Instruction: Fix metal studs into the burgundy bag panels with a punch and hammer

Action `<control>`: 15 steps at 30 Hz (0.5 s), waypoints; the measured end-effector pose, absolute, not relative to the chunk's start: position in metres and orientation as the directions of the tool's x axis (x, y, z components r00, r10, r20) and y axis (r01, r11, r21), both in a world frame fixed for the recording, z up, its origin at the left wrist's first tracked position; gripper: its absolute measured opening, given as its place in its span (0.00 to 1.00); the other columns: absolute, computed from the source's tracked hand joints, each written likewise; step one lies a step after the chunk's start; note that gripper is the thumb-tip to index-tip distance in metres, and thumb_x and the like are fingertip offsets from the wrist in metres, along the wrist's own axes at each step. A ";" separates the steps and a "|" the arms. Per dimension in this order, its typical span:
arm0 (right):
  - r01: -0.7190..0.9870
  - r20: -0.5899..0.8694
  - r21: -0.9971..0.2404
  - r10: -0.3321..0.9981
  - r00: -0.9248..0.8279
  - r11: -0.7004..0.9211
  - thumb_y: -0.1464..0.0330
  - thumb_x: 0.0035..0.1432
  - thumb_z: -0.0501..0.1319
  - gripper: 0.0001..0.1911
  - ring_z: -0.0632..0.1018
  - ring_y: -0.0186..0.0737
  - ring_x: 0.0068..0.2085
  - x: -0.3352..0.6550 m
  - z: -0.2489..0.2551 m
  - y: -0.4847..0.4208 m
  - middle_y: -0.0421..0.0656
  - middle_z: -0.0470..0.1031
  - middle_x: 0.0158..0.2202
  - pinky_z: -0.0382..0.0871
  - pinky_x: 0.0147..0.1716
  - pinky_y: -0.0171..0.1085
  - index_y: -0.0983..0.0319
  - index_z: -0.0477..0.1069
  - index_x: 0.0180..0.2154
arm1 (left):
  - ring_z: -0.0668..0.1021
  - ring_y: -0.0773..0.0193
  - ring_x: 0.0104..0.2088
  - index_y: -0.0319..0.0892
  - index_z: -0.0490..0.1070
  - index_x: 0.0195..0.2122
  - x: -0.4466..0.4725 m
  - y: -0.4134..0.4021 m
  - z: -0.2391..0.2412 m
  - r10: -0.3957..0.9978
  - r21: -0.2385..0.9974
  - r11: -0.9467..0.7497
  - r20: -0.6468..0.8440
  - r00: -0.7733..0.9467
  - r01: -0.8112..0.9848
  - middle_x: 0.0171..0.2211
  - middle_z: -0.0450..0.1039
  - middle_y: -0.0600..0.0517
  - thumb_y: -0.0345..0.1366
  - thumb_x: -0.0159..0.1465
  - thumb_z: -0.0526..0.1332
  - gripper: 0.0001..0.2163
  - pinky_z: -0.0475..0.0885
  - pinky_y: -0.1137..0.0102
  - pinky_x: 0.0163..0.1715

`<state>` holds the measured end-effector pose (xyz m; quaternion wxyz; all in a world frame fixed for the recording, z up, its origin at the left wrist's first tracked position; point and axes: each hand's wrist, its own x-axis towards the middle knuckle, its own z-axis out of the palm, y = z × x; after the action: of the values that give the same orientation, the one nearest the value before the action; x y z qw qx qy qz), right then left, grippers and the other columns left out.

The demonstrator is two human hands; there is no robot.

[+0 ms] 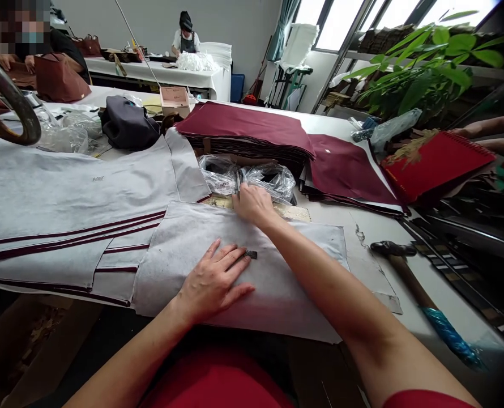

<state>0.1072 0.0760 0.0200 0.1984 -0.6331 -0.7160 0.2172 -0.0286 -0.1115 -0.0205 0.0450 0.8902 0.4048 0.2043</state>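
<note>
My left hand (pixel 212 283) lies flat with fingers spread on a pale grey sheet (pixel 298 306), which looks like the back of a leather panel. Its fingertips touch or nearly touch a small dark patterned piece (pixel 252 255) on that sheet. Beyond it, my right hand (pixel 254 202) reaches to the sheet's far edge with curled fingers. A slim metal tool (pixel 238 180) shows upright at those fingers; its lower part is hidden. Right behind are clear plastic bags (pixel 273 178) with dark contents, and a worn pale board (pixel 294 213) lies partly under the sheet.
Grey-backed panels with maroon edges (pixel 73 187) overlap at left. Maroon sheets (pixel 247 124) are stacked behind the bags, more (pixel 349 164) at right. A hammer (pixel 405 272) with blue-wrapped handle lies right. A red notebook (pixel 439 161) and another person's arms (pixel 498 136) are far right.
</note>
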 end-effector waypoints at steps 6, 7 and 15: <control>0.285 -0.040 -0.958 0.971 -0.235 0.029 0.60 0.72 0.52 0.18 0.81 0.39 0.47 0.152 0.035 0.042 0.47 0.78 0.50 0.78 0.45 0.38 0.60 0.68 0.57 | 0.69 0.48 0.65 0.39 0.68 0.63 -0.029 -0.111 -0.022 0.737 0.254 -0.671 0.330 0.590 0.697 0.65 0.68 0.43 0.51 0.74 0.53 0.25 0.60 0.44 0.68; 0.110 -0.029 -0.994 0.968 -0.248 -0.001 0.59 0.70 0.56 0.19 0.81 0.37 0.45 0.162 0.034 0.026 0.45 0.78 0.50 0.78 0.42 0.36 0.57 0.67 0.58 | 0.69 0.48 0.65 0.39 0.68 0.63 -0.029 -0.111 -0.023 0.737 0.254 -0.671 0.331 0.589 0.697 0.65 0.68 0.43 0.50 0.74 0.53 0.25 0.60 0.44 0.68; 0.418 0.228 -0.854 0.946 -0.231 0.308 0.63 0.65 0.65 0.10 0.81 0.44 0.42 0.189 -0.005 -0.075 0.43 0.81 0.42 0.76 0.44 0.41 0.57 0.80 0.46 | 0.69 0.48 0.65 0.38 0.68 0.63 -0.029 -0.112 -0.023 0.733 0.237 -0.674 0.334 0.592 0.700 0.65 0.68 0.43 0.50 0.74 0.53 0.25 0.60 0.44 0.68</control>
<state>0.1892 -0.0751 -0.0055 0.3906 -0.4815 -0.7082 0.3377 -0.0289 -0.1117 -0.0233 0.0401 0.8914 0.4020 0.2054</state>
